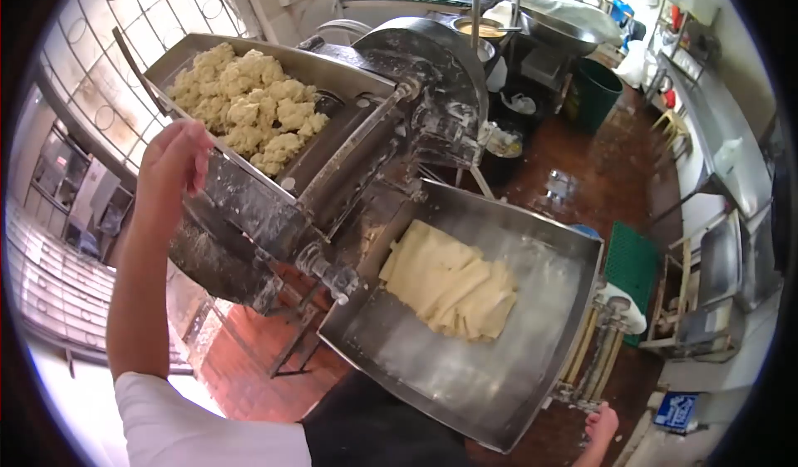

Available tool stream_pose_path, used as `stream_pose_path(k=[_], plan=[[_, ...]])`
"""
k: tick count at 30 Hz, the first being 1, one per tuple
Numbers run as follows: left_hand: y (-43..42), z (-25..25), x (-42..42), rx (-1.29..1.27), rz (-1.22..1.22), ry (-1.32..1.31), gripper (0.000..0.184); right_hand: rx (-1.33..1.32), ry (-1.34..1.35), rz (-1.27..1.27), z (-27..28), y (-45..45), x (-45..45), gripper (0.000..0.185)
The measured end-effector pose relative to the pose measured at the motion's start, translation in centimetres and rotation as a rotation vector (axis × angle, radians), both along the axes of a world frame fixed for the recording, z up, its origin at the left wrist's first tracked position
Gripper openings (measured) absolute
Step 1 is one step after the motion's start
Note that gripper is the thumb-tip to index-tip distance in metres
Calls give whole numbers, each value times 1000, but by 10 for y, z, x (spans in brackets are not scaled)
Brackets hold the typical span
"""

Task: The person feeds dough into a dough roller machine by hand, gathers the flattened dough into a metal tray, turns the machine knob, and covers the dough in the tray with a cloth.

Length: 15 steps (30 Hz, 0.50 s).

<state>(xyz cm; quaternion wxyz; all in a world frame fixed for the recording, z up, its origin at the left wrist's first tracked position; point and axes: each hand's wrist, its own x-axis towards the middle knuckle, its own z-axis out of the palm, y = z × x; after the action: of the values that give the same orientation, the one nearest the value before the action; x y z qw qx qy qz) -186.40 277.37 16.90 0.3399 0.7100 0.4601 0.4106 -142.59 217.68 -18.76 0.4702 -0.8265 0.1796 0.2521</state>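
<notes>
My left hand (176,158) is at the near edge of the upper metal tray (339,147), its fingers curled; whether they grip anything is hidden. Crumbly dough (249,101) lies in lumps in that tray, on top of a floury roller machine (416,126). Below it, a folded sheet of pale dough (449,284) rests in a wide metal tray (490,384). At the lower right, my right hand (602,423) is beside a metal roller fixture (594,350) at the tray's outer side, fingers curled, with their contents too small to tell.
A green bin (594,93) and a large metal bowl (557,30) are at the back. On the right are a green perforated mat (630,271), a blue box (677,411) and metal counters (731,151). A barred window (100,51) is on the left.
</notes>
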Motion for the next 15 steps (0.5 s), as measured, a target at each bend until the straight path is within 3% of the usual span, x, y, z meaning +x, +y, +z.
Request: stream_pose_path(k=[5, 10, 14, 15], plan=[[52, 1, -5, -6, -73, 87, 27, 94, -214, 132, 14, 85, -53, 16], [53, -17, -6, -20, -60, 137, 20, 207, -338, 466, 45, 165, -53, 15], [58, -22, 8, 172, -243, 578, 17, 285, -325, 649, 41, 221, -30, 16], [64, -24, 18, 244, -296, 587, 18, 299, -355, 647, 43, 240, -35, 18]])
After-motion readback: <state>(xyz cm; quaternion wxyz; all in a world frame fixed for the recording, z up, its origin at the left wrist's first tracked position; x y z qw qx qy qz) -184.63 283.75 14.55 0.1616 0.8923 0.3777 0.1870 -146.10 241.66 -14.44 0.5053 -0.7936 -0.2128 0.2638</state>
